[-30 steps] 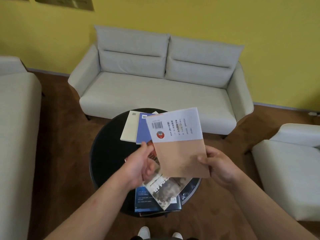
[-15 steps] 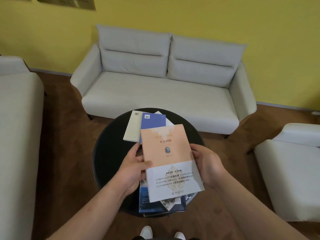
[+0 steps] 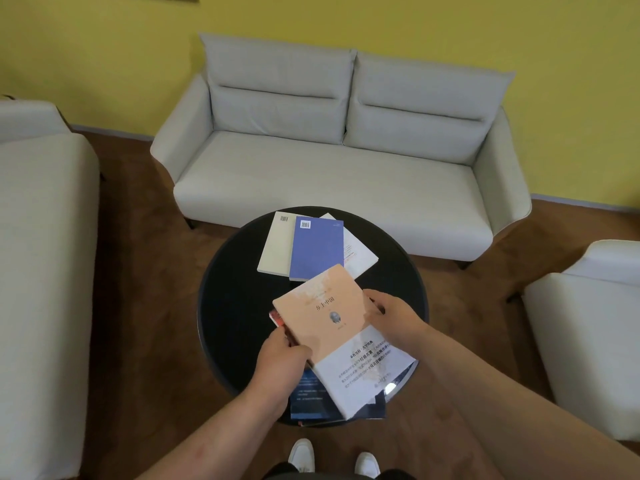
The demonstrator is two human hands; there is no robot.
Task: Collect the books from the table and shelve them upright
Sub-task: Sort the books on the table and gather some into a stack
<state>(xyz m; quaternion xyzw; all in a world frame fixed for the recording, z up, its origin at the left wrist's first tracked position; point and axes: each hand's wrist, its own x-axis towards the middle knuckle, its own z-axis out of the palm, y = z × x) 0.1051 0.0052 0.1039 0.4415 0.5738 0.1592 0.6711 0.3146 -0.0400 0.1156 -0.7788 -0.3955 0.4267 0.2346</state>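
Against the yellow wall [image 3: 433, 26] a pale sofa [image 3: 329, 174] is standing, facing the camera. A couch [image 3: 41, 254] is running down the left edge and an armchair [image 3: 588, 341] is filling the right, so seats are closing in the brown floor [image 3: 145, 271] on three sides.

Between them a round black table [image 3: 235, 306] is sitting just in front of the sofa. On its far half three books are lying flat and overlapping. A blue book [image 3: 315, 251] is lying on top, covering the right part of a cream book [image 3: 275, 244] and the left part of a white book [image 3: 358, 258].

On the near half a peach book [image 3: 332, 327] (a white band is wrapping its lower part) is lying cover up and askew over a pile. It is hiding most of that pile. Only the corner of a red book [image 3: 277, 318] is showing at its left, and a dark book [image 3: 308, 400] is jutting past the table's near rim. Whether the peach book is resting on the pile or hanging just above it cannot be told.

Both hands are clamping the peach book, apart from each other with the book between them. The left hand [image 3: 280, 362] is gripping its left edge, thumb on the cover. The right hand [image 3: 388, 313] is curling its fingers round the right edge.

Below the table, white shoes [image 3: 303, 455] are pointing towards it.
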